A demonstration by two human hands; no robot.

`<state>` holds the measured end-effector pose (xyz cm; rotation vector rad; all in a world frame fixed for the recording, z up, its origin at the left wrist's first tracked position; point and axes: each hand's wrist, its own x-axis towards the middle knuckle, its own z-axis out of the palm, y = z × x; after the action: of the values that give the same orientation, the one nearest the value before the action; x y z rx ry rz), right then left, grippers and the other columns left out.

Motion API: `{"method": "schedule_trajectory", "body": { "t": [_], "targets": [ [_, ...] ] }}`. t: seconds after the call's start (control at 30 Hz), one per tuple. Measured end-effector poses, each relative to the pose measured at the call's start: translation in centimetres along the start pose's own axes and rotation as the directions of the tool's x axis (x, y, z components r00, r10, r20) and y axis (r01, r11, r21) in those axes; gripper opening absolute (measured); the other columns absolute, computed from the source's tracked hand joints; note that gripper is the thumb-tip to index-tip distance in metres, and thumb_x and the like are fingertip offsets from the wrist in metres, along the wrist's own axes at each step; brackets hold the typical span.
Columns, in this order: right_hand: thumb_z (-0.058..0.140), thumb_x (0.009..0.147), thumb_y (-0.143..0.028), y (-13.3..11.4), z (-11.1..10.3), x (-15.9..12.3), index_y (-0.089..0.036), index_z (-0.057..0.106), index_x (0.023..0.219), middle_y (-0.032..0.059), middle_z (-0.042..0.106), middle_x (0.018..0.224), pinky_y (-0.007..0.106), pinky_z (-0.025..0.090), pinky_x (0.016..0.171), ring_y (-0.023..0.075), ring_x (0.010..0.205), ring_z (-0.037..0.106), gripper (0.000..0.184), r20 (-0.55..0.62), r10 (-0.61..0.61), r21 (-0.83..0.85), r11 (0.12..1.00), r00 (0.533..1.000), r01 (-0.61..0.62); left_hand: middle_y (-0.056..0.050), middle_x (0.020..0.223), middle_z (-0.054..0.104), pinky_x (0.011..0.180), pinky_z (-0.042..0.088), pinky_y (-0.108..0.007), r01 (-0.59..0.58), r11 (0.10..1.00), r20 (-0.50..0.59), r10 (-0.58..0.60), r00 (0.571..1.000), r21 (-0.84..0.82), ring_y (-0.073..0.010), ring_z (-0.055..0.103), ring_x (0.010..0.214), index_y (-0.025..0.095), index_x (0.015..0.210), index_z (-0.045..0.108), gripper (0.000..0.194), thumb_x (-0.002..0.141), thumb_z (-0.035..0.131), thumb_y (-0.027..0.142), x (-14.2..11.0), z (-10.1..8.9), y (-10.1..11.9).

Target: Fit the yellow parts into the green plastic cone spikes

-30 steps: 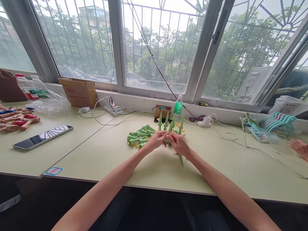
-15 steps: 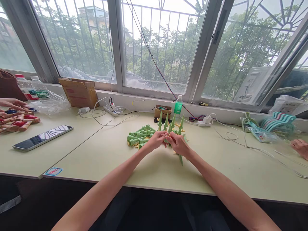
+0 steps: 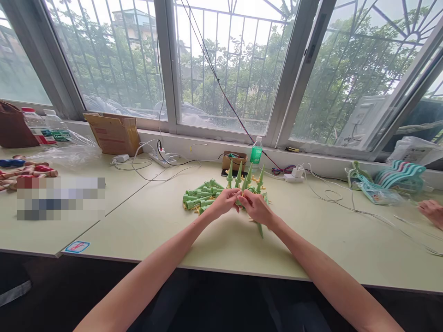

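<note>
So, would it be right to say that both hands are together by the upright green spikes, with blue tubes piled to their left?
Not quite: the head view shows that the piled tubes are green, not blue. The left hand and right hand are together by the upright green spikes, with the tubes to their left.

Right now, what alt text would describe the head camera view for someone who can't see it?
A person's bare left hand and right hand meet over a pale tabletop, mostly hiding whatever they may hold. Light-green plastic tubes lie piled to the left, pointed green plastic spikes stand behind, and a green-labelled plastic bottle stands near the grey-framed window.
</note>
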<state>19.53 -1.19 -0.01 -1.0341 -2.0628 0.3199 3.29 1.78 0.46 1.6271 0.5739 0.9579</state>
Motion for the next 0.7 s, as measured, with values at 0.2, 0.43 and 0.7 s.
{"method": "schedule_trajectory", "body": {
  "t": [0.2, 0.43, 0.7],
  "targets": [
    [0.036, 0.097, -0.046, -0.1, 0.04, 0.02, -0.021, 0.039, 0.074, -0.004, 0.052, 0.059, 0.022, 0.03, 0.05, 0.0097, 0.047, 0.037, 0.034, 0.006, -0.004, -0.001, 1.0, 1.0, 0.004, -0.004, 0.069, 0.057, 0.052, 0.05, -0.024, 0.003, 1.0, 0.003, -0.003, 1.0, -0.009, -0.0111, 0.055, 0.061, 0.009, 0.078, 0.062, 0.038, 0.082, 0.061, 0.048, -0.17, 0.1, 0.34],
    [0.036, 0.097, -0.047, -0.13, 0.17, -0.01, -0.021, 0.043, 0.075, -0.0037, 0.053, 0.059, 0.022, 0.03, 0.05, 0.01, 0.047, 0.039, 0.035, 0.011, 0.002, -0.018, 1.0, 1.0, -0.002, -0.005, 0.072, 0.059, 0.052, 0.051, -0.024, 0.008, 1.0, 0.009, -0.008, 1.0, -0.024, -0.0121, 0.056, 0.063, 0.01, 0.082, 0.064, 0.042, 0.081, 0.061, 0.052, -0.1, -0.14, -0.14],
    [0.041, 0.096, -0.048, -0.51, 0.65, -0.02, -0.02, 0.047, 0.073, -0.0031, 0.053, 0.057, 0.022, 0.03, 0.052, 0.0103, 0.049, 0.041, 0.036, -0.018, 0.011, -0.028, 1.0, 1.0, -0.012, -0.004, 0.067, 0.057, 0.052, 0.05, -0.024, 0.015, 0.998, 0.048, -0.012, 0.999, -0.06, -0.011, 0.055, 0.059, 0.01, 0.075, 0.062, 0.048, 0.081, 0.058, 0.058, -0.05, -0.13, -0.27]
  ]
}}
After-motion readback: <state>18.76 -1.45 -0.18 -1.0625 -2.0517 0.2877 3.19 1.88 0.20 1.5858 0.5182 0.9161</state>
